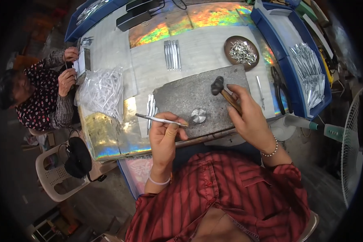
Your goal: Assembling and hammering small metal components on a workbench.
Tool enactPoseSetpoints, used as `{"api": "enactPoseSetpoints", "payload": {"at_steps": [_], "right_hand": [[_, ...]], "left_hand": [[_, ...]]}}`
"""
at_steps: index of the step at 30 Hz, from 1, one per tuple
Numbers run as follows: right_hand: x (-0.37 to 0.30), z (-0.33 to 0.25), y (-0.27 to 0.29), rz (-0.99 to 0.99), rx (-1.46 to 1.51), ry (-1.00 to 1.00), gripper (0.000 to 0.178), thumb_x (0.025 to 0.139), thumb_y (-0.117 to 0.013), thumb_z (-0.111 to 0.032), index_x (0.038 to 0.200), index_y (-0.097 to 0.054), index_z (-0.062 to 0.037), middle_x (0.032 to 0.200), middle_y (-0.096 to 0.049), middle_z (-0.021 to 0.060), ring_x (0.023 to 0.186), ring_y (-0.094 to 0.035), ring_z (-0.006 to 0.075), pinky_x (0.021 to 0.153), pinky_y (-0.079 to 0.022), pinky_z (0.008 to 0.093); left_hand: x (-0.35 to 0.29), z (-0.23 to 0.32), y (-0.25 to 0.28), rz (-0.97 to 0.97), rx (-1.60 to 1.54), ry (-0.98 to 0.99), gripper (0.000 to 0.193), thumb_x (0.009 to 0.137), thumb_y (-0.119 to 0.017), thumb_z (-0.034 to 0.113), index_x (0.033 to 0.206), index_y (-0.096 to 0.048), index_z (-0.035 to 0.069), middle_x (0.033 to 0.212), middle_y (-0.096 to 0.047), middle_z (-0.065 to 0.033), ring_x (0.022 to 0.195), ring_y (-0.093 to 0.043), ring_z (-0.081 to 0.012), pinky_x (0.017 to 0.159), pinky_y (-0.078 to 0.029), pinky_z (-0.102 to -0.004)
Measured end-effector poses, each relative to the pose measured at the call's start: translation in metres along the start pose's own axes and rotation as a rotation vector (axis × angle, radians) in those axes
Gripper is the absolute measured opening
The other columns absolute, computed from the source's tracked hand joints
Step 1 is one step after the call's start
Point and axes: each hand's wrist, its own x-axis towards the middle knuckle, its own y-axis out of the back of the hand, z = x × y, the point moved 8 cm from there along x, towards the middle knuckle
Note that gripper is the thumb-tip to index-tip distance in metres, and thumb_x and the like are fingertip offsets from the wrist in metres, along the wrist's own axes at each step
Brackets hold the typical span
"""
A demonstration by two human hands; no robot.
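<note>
Left hand (165, 135) pinches a slim rod (153, 118) firmly between thumb and fingers, at the near left of the grey slab (177, 94); right hand (250, 117) has its fingers closed round a hammer (218, 86), and the round metal disc (198, 115) sits bare between them! A neat row of slim pieces (172, 56) looks finished, while the white pieces (151, 107) beside the slab seem still to do

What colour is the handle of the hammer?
The hammer's handle is brown; the head view shows it.

A single head-worn fisheye looks steeply down from close above the worktable (109, 139).
</note>
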Motion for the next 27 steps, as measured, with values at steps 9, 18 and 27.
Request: {"api": "enactPoseSetpoints", "payload": {"at_steps": [9,18,27], "right_hand": [[0.001,-0.035,0.017,-0.042,-0.231,0.270,0.032,0.076,-0.057,-0.002,0.108,-0.050,0.0009,0.097,-0.051,0.0159,0.085,-0.054,0.0330,0.077,-0.045,0.0395],[-0.032,-0.151,0.063,-0.188,1.153,0.476,0.023,0.088,-0.051,-0.026,0.101,-0.055,-0.0076,0.096,-0.061,0.0114,0.091,-0.059,0.0270,0.089,-0.035,0.0470],[-0.029,-0.179,0.074,-0.192,1.504,0.356,0.023,0.092,-0.047,-0.030,0.110,-0.053,-0.0181,0.098,-0.066,0.0124,0.100,-0.059,0.0251,0.098,-0.024,0.0590]], "left_hand": [[-0.005,-0.002,-0.002,-0.002,0.018,-0.010,0.018,0.089,-0.055,0.011,0.102,-0.046,0.002,0.087,-0.058,-0.0130,0.056,-0.053,-0.0133,0.052,-0.044,-0.0209],[-0.002,-0.003,-0.003,0.002,-0.019,-0.024,0.016,0.089,-0.054,0.009,0.101,-0.047,0.001,0.088,-0.060,-0.0133,0.058,-0.054,-0.0134,0.054,-0.045,-0.0221],[-0.006,-0.002,0.004,-0.007,-0.031,-0.005,0.014,0.090,-0.051,0.006,0.102,-0.046,0.003,0.090,-0.060,-0.0140,0.060,-0.055,-0.0134,0.056,-0.046,-0.0228]]}}
